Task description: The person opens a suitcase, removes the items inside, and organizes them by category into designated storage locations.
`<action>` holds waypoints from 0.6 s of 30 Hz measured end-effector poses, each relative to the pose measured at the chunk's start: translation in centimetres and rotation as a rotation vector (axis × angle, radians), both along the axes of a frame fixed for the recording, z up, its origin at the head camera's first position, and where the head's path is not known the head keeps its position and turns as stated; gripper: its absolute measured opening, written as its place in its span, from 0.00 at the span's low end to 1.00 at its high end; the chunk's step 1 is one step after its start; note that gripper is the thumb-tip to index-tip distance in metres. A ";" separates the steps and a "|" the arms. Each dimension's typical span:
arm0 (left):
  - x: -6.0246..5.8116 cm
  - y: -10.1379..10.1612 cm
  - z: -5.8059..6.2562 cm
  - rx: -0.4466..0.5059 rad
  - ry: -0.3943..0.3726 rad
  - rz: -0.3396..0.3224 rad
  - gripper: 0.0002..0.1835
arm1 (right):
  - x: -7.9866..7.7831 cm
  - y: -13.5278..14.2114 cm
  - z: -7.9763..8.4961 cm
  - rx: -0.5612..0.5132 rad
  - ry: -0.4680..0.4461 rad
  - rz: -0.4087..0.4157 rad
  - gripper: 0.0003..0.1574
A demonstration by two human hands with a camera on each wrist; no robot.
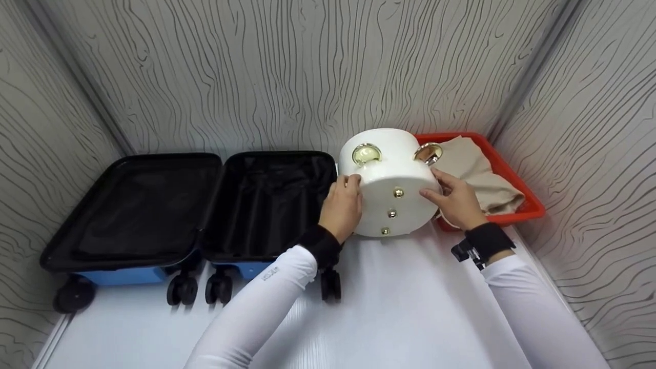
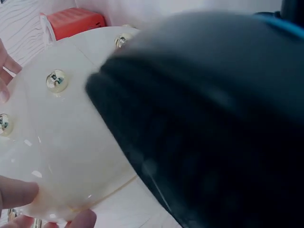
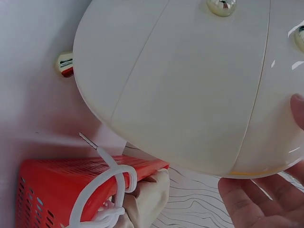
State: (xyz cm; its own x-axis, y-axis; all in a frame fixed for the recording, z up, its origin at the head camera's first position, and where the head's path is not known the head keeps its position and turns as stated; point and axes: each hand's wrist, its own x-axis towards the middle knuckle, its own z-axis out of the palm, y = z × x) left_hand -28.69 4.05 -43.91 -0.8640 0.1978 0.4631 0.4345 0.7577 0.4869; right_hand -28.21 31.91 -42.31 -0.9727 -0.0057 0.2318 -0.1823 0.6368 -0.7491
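Observation:
A glossy white round hard-shell handbag point(image 1: 389, 180) is between my two hands, tipped so its underside with gold ball studs point(image 1: 392, 213) faces me. Two gold rings point(image 1: 367, 154) stand out from its upper side. My left hand point(image 1: 342, 207) grips the left edge; the left wrist view shows its thumb and fingertips point(image 2: 83, 219) at the rim. With thumb on the underside and fingers behind, my right hand point(image 1: 458, 201) grips the right edge. In the right wrist view that hand point(image 3: 261, 202) supports the bag from its rim.
An open blue suitcase with a black interior point(image 1: 271, 205) lies left of the bag; its lid half point(image 1: 143, 210) is further left, wheels toward me. Behind my right hand is a red basket point(image 1: 533, 207) holding beige cloth point(image 1: 466, 171) and a white cord point(image 3: 85, 202). Wood-grain panels point(image 1: 246, 77) enclose the table.

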 end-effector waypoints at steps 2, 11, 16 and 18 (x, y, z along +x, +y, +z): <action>-0.1 -0.1 0.0 0.002 -0.011 0.002 0.16 | -0.2 -0.1 -0.1 -0.002 0.003 -0.001 0.44; 1.6 -1.4 0.6 0.000 -0.111 -0.048 0.25 | 0.3 -0.5 -0.7 0.028 0.097 -0.062 0.42; 3.0 -4.0 1.3 0.008 -0.101 -0.083 0.26 | 1.7 -0.4 -0.4 -0.033 0.130 -0.108 0.40; 3.5 -5.7 1.5 0.011 -0.080 -0.086 0.26 | 2.4 -0.3 -0.3 -0.065 0.147 -0.111 0.39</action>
State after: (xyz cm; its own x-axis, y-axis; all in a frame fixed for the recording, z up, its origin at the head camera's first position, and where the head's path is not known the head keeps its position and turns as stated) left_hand -25.16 -1.64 -42.43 -0.8784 0.2681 0.3955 0.4569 0.7138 0.5308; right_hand -25.85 31.57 -42.63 -0.9221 0.1191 0.3682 -0.2247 0.6099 -0.7599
